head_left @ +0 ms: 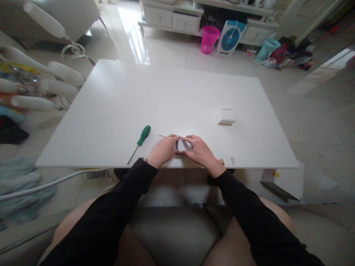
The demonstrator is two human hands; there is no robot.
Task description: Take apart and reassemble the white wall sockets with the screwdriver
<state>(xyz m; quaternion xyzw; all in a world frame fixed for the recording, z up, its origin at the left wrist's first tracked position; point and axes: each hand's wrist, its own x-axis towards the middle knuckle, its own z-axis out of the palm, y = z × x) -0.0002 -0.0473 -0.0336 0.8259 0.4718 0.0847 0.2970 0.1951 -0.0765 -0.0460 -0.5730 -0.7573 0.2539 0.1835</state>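
Near the front edge of the white table, my left hand (164,149) and my right hand (198,149) grip a small white plate with a dark strip (181,145) from both sides, thumbs and fingertips nearly meeting. Part of the plate is hidden by my fingers. A clear flat piece (158,139) lies beside my left hand, partly covered by it. Left of that rests a green-handled screwdriver (144,135), its shaft pointing to the front edge. A white socket box (226,116) sits farther back on the right.
On the white table (166,92), small items (232,160) lie by the front edge, right of my right wrist. Below the table's right front is a white box (288,183). White curved metalwork (59,74) stands off the left edge.
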